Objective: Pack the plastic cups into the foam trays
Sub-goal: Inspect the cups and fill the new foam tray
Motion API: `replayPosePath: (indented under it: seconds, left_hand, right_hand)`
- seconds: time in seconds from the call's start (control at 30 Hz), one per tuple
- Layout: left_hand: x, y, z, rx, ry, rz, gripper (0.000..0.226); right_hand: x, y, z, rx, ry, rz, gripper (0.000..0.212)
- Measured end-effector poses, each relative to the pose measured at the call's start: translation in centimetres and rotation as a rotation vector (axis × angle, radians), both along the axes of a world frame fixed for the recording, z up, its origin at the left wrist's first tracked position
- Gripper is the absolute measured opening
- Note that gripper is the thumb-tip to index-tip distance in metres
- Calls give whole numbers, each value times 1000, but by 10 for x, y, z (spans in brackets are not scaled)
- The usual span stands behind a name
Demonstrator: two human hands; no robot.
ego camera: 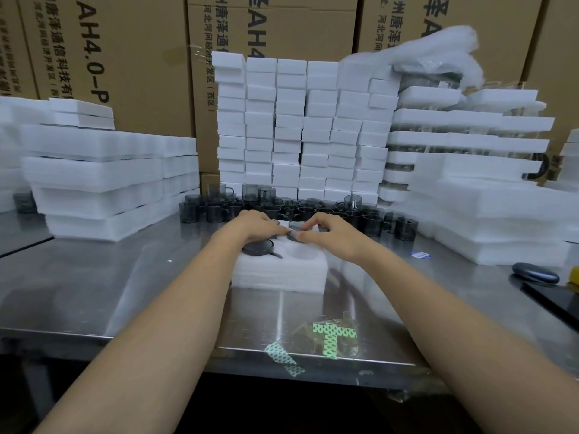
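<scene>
— Grey cup (294, 235) at the far right corner of the foam tray (279, 274), mid desk (125, 277); my right grip (329, 236) pinches its rim.
— Left grip (250, 228)?
— Curled at the far left corner; can't tell its hold. Crooked push could jam it.

White foam tray (282, 274), smoky cups (257, 247) seated inside

I see flat, fairly dim indoor light falling from overhead. The steel table (94, 292) throws back pale glare streaks and smeared reflections. The white foam stacks (300, 126) sit close to blown out. My wide lens bows the edges, and detail is soft throughout.
</scene>
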State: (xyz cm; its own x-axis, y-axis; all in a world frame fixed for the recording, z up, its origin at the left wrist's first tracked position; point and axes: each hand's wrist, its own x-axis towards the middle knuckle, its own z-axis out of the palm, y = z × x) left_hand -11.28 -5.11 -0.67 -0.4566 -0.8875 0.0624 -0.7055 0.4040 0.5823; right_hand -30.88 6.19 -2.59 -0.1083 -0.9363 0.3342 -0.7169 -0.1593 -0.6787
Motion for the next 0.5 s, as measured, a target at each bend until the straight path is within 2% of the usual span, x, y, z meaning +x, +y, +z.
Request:
replayPosePath:
  seconds: [0.1, 0.23, 0.33, 0.4, 0.5]
  left_hand:
    - [0, 0, 0, 11, 31, -16, 33]
    - [4, -2, 0, 78, 185, 10, 36]
    - [4, -4, 0, 71, 212, 43, 33]
    - [3, -3, 0, 62, 198, 56, 32]
    - [5, 0, 3, 42, 175, 102, 41]
  right_hand:
    - [-1, 1, -8, -60, 34, -8, 40]
    - [-24, -2, -16, -72, -16, -159, 41]
    - [-55, -2, -24, 104, 193, -311, 47]
    - [-69, -1, -31, 217, 338, -351, 42]
    - [-75, -3, -31, 244, 348, -344, 31]
